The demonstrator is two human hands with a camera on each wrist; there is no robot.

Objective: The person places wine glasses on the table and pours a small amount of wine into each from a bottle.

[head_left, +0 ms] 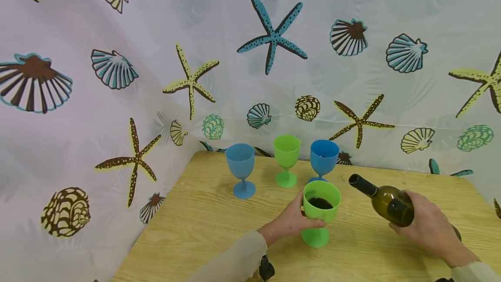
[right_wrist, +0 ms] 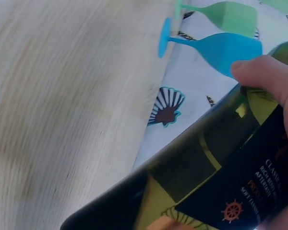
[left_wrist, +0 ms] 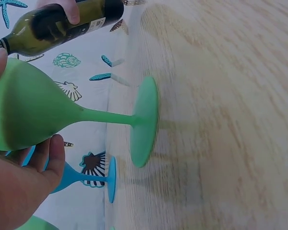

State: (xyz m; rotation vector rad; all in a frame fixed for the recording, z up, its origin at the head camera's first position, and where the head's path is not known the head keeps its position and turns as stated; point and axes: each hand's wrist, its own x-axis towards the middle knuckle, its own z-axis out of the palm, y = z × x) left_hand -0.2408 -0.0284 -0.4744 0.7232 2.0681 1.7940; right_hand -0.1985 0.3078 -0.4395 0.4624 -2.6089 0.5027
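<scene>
A green goblet (head_left: 316, 237) with dark liquid inside is gripped round its bowl by my left hand (head_left: 287, 221). In the left wrist view its round foot (left_wrist: 145, 122) is close over the table. My right hand (head_left: 428, 223) holds a dark green wine bottle (head_left: 391, 206) by its body, tilted, with the neck pointing up and left toward the goblet. The bottle's mouth is apart from the goblet's rim, to its right. A dark label (right_wrist: 249, 191) shows on the bottle in the right wrist view.
Behind the hands stand a light blue goblet (head_left: 240, 164), another green goblet (head_left: 286, 156) and a darker blue goblet (head_left: 324, 158) holding a little dark liquid. They stand on a wooden table (head_left: 195, 216). A curtain (head_left: 227, 77) with shells and starfish hangs behind and to the left.
</scene>
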